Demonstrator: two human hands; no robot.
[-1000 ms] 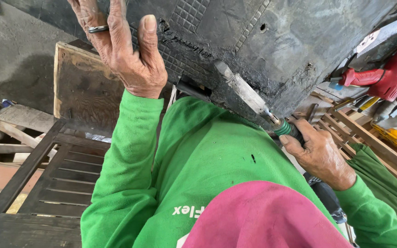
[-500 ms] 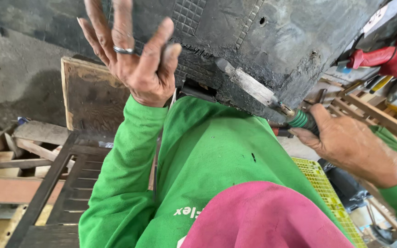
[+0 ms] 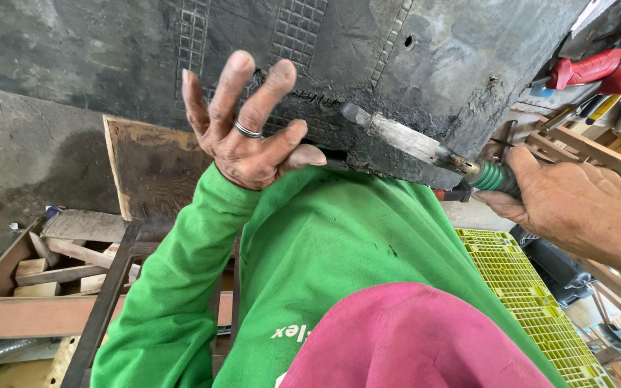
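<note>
A thick black rubber slab (image 3: 433, 65) with gridded patches fills the top of the view. My left hand (image 3: 246, 129), with a ring on one finger, is raised against its lower edge, fingers spread and holding nothing. My right hand (image 3: 576, 208) grips the green handle (image 3: 494, 176) of a flat-bladed tool. The tool's worn blade (image 3: 397, 136) lies along the slab's ragged lower edge, its tip close to my left thumb. My green sleeves and a pink cloth (image 3: 411, 338) cover the lower middle.
A brown wooden board (image 3: 152, 169) leans below the slab at left. Wood offcuts (image 3: 52, 259) and a dark metal frame (image 3: 102, 309) lie at lower left. A yellow plastic crate (image 3: 533, 294) sits at lower right, a red power tool (image 3: 605, 65) at upper right.
My left hand came off the slab's face and dropped to its lower edge with fingers spread. The blade moved left along the edge and now lies flatter, while my right hand sits further right.
</note>
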